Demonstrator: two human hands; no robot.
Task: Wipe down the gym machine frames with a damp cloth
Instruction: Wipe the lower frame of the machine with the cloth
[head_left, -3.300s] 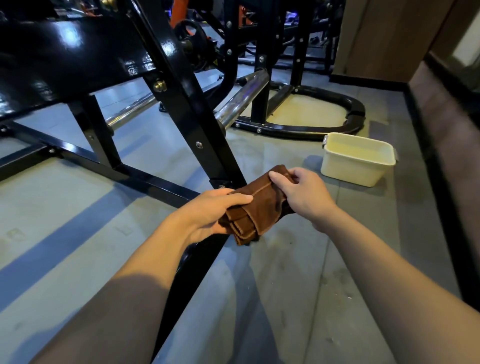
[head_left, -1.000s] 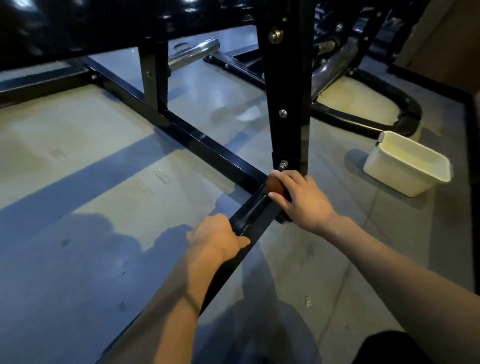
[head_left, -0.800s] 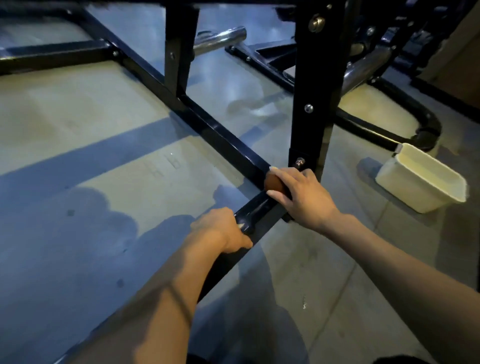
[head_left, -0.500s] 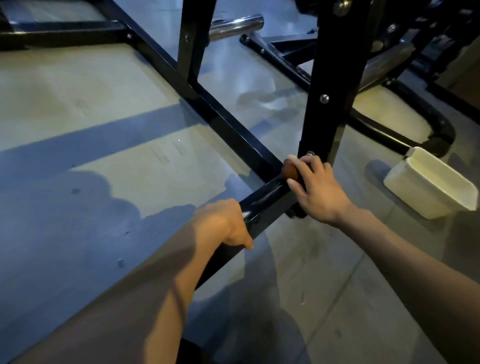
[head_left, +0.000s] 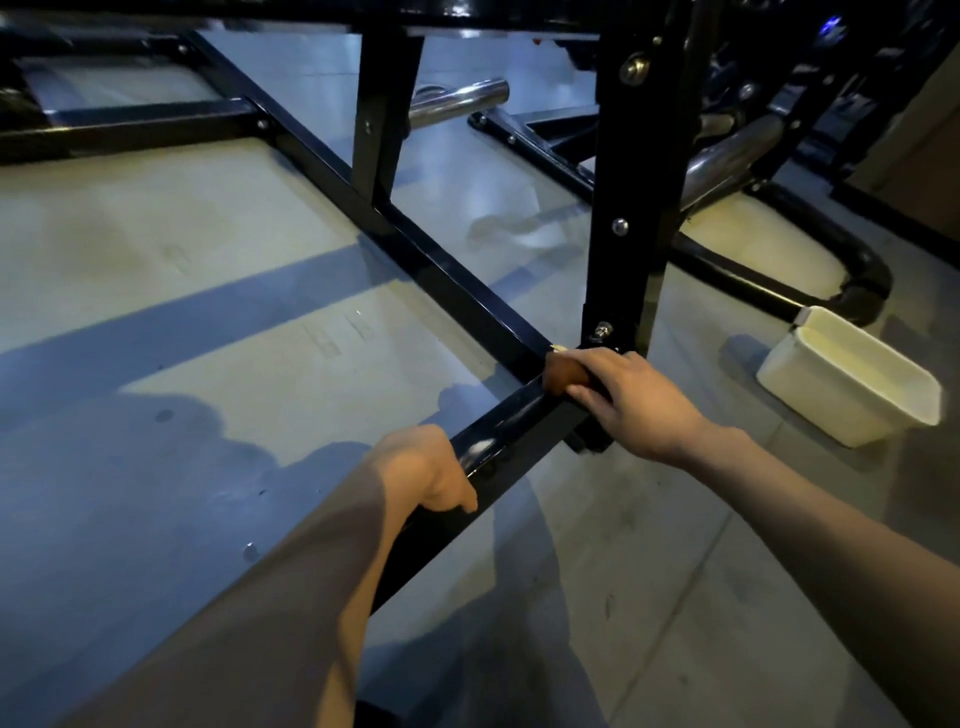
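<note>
Head view: the right hand (head_left: 636, 402) is pressing a brown cloth (head_left: 561, 375) onto the black floor bar (head_left: 457, 291), fingers curled over it, beside the upright post (head_left: 631, 182); the left hand (head_left: 423, 467) is gripping the same bar nearer; a white tub (head_left: 852, 374) is sitting on the floor (head_left: 182, 291) to the right; no readable writing

Single head-worn wide-angle view, looking forward and down, close above floor (head_left: 208, 249)

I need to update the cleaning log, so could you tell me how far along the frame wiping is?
Done: the low black bar near the hands shines, perhaps already wiped. In hand: the right hand presses the brown cloth on that bar by the upright post, while the left hand grips the bar. Left: apparently the upright post, the far crossbar and the machines behind. The white basin stands nearby for rinsing.
</note>
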